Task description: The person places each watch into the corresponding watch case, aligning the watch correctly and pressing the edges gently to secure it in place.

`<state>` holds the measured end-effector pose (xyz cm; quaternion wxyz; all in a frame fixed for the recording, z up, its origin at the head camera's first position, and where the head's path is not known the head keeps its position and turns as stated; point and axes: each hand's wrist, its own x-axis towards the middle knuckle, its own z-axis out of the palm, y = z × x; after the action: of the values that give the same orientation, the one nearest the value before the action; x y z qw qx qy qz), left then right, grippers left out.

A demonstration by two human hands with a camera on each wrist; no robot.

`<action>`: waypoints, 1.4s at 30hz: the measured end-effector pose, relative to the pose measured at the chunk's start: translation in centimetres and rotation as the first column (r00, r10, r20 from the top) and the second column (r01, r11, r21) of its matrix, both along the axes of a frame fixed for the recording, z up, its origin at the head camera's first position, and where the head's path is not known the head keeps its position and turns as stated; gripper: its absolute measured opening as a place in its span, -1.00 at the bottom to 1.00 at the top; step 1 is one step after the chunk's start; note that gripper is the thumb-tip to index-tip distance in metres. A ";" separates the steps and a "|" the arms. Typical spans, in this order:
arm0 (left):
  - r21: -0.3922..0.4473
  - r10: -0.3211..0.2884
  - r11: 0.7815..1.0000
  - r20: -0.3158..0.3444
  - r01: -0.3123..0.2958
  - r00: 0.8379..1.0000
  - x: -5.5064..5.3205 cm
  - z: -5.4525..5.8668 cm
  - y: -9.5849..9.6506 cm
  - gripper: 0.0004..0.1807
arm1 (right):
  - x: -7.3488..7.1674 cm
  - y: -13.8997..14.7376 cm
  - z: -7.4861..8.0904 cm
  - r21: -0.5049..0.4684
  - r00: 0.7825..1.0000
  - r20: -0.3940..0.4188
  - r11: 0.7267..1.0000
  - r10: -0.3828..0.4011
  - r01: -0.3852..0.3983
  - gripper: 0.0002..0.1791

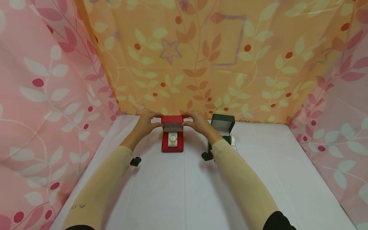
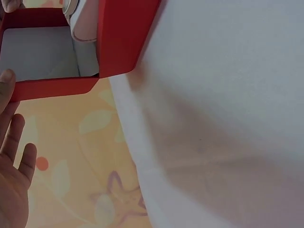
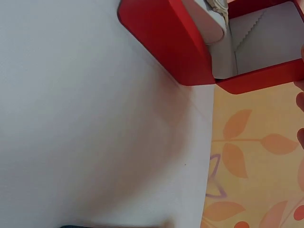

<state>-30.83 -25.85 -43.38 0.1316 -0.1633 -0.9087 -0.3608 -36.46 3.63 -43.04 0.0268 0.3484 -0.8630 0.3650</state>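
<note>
A red watch box stands on the white-covered table with its lid raised. Inside, a wristwatch with a pale dial is wrapped round a white cushion. My left hand pinches the left edge of the lid between thumb and fingers. On the opposite edge, my right hand pinches the lid the same way. The left wrist view shows the lid's pale lining and my left thumb at its rim. Only a few fingertips of the right hand appear in the right wrist view.
A dark green box with its lid up stands right of the red one, partly behind my right forearm. A watch with a white strap shows in it. Orange patterned cloth hangs behind the table, pink cloth at the sides.
</note>
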 end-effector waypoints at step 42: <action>0.108 0.041 0.994 -0.077 -0.033 0.996 3.3 -2.9 0.7 -0.49 | 3.3 0.6 -2.9 -0.155 0.995 -0.093 0.987 -0.045 0.030 -0.47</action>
<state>-27.48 -25.13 -46.27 0.1828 -0.1534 -0.8850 -0.3998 -33.13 4.22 -45.96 0.1019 0.3461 -0.8364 0.4125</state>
